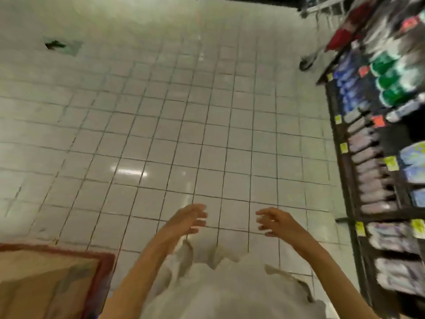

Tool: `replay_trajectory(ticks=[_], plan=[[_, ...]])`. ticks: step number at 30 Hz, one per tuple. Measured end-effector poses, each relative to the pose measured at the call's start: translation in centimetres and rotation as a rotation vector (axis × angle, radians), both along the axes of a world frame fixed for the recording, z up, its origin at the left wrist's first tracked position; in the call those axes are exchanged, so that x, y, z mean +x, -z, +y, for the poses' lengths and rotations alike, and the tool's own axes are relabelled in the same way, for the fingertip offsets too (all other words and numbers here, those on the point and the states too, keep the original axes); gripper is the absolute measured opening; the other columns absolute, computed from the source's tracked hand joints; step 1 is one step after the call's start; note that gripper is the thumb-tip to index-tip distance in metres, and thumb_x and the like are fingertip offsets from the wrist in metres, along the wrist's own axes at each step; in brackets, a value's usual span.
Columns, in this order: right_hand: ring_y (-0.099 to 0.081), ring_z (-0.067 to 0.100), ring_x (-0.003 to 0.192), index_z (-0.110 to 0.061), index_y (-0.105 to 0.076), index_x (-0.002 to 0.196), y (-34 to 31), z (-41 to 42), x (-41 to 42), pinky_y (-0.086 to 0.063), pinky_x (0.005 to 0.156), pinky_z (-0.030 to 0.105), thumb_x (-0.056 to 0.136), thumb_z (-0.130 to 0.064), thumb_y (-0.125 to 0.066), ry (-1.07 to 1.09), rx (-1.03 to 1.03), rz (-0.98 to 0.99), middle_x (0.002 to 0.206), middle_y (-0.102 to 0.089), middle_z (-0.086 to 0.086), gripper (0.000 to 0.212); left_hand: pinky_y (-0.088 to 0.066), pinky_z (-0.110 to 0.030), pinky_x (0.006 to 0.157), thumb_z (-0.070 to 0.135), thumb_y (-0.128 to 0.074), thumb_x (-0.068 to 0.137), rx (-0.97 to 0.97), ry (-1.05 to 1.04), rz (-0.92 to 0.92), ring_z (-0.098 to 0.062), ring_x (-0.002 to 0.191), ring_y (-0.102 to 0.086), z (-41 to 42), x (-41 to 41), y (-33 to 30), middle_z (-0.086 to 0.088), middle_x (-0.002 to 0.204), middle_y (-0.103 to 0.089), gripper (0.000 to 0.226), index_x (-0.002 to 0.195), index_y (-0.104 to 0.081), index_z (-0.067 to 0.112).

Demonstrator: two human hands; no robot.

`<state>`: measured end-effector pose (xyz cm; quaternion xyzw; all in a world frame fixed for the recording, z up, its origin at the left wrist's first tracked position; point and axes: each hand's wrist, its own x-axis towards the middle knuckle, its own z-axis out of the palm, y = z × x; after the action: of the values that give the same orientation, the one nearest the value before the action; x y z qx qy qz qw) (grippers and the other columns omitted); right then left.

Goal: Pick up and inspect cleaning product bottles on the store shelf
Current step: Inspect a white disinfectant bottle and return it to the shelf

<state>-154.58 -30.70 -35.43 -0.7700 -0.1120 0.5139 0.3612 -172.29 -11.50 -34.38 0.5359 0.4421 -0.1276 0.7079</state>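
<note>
A floor of pale square tiles with dark grout lines fills most of the view, with a bright streak of reflected light left of centre. Along the right edge runs a dark store shelving unit, smeared by motion blur. On it stand rows of cleaning product bottles: blue bottles at the far end, green-capped bottles just beside them on a higher level, and a long row of pale pinkish bottles nearer, with more blurred pale packs nearest of all. Small yellow price tags and orange tags sit along the shelf edges. At the far right, past the shelving, a wheeled metal frame with something red on it is too blurred to tell apart.

In the near left corner lies a brown cardboard sheet with a red border. The person's light-coloured shirt fills the near centre.

Both bare forearms reach forward over the floor. The left hand and the right hand face each other, apart, fingers loosely curved and spread. Neither holds anything, and both are well apart from the bottles on the shelf to the right.

A small dark green mark shows on the far left floor.
</note>
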Motion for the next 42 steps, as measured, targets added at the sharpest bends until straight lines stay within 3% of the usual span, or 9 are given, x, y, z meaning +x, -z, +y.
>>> replay_trajectory(ticks=[10, 14, 17, 21, 26, 29, 32, 37, 42], plan=[[-0.063, 0.025, 0.102, -0.011, -0.058, 0.117, -0.7, 7.7, 22.9, -0.050, 0.090, 0.035, 0.096, -0.014, -0.052, 0.343, 0.048, -0.004, 0.110, -0.064, 0.012, 0.022, -0.044, -0.036, 0.098, 0.024, -0.047, 0.097, 0.101, 0.175, 0.105, -0.022, 0.109, -0.060, 15.0, 27.2, -0.1, -0.005, 0.117, -0.064, 0.026, 0.119, -0.058, 0.014], [-0.059, 0.038, 0.101, 0.004, -0.056, 0.119, -1.0, 7.3, 30.6, -0.048, 0.087, 0.040, 0.095, -0.001, -0.047, 0.716, 0.067, -0.013, 0.111, -0.061, 0.024, 0.026, -0.045, -0.033, 0.097, 0.024, -0.042, 0.100, 0.150, 0.430, 0.003, -0.019, 0.107, -0.060, 19.0, 45.0, -0.2, -0.005, 0.118, -0.063, 0.029, 0.122, -0.058, 0.014], [-0.060, 0.038, 0.103, -0.001, -0.058, 0.115, -1.7, 6.1, 35.9, -0.044, 0.096, 0.050, 0.097, -0.004, -0.043, 0.949, 0.052, -0.008, 0.110, -0.063, 0.022, 0.024, -0.047, -0.027, 0.092, 0.026, -0.045, 0.099, 0.150, 0.647, -0.075, -0.014, 0.108, -0.061, 17.6, 57.9, -1.0, 0.000, 0.118, -0.064, 0.024, 0.119, -0.058, 0.021], [-0.063, 0.032, 0.097, -0.003, -0.061, 0.114, -0.3, 5.8, 46.1, -0.048, 0.092, 0.045, 0.096, -0.006, -0.048, 1.094, 0.065, 0.011, 0.104, -0.067, 0.015, 0.022, -0.047, -0.031, 0.094, 0.024, -0.043, 0.099, 0.084, 0.832, -0.112, -0.015, 0.106, -0.062, 13.0, 72.1, -0.3, 0.000, 0.114, -0.066, 0.024, 0.117, -0.059, 0.021], [-0.067, 0.010, 0.075, -0.004, -0.064, 0.106, 0.8, 5.5, 63.0, -0.051, 0.070, 0.024, 0.091, 0.006, -0.053, 1.167, 0.158, -0.064, 0.089, -0.067, 0.007, 0.021, -0.047, -0.032, 0.093, 0.018, -0.044, 0.098, 0.010, 0.901, -0.052, -0.018, 0.104, -0.064, 10.2, 86.1, 1.1, -0.003, 0.112, -0.068, 0.023, 0.113, -0.062, 0.020], [-0.065, 0.016, 0.088, -0.021, -0.066, 0.095, -2.2, 5.3, 73.2, -0.053, 0.081, 0.034, 0.094, -0.009, -0.055, 1.194, 0.208, -0.117, 0.097, -0.068, 0.008, 0.016, -0.049, -0.030, 0.087, 0.014, -0.045, 0.098, -0.013, 0.875, -0.031, -0.019, 0.103, -0.065, 11.3, 94.8, -0.4, -0.007, 0.113, -0.068, 0.023, 0.113, -0.063, 0.016], [-0.067, 0.024, 0.089, -0.018, -0.063, 0.098, -5.6, 4.8, 81.4, -0.058, 0.073, 0.037, 0.098, -0.019, -0.048, 1.374, 0.352, -0.160, 0.103, -0.066, 0.012, 0.015, -0.053, -0.029, 0.078, 0.011, -0.043, 0.098, -0.013, 0.837, -0.046, -0.021, 0.095, -0.066, 12.1, 104.4, -3.0, -0.009, 0.107, -0.069, 0.024, 0.113, -0.062, 0.009], [-0.071, 0.033, 0.083, -0.006, -0.059, 0.111, -13.0, 2.3, 94.7, -0.058, 0.056, 0.038, 0.084, -0.052, -0.044, 1.654, 0.820, -0.185, 0.098, -0.072, 0.018, 0.056, -0.053, -0.021, 0.050, 0.015, -0.043, 0.098, -0.111, 0.968, -0.399, -0.012, 0.072, -0.072, 6.9, 124.5, -11.2, -0.004, 0.094, -0.074, 0.024, 0.104, -0.066, 0.011], [-0.069, 0.019, 0.095, -0.006, -0.057, 0.115, -25.4, 0.4, 103.9, -0.059, 0.072, 0.030, 0.090, -0.026, -0.042, 1.581, 0.821, -1.016, 0.100, -0.073, 0.005, 0.035, -0.055, -0.023, 0.063, 0.020, -0.052, 0.089, -0.208, 0.996, -1.040, -0.016, 0.086, -0.070, -1.2, 137.7, -25.5, 0.000, 0.098, -0.074, 0.021, 0.106, -0.064, 0.019]])
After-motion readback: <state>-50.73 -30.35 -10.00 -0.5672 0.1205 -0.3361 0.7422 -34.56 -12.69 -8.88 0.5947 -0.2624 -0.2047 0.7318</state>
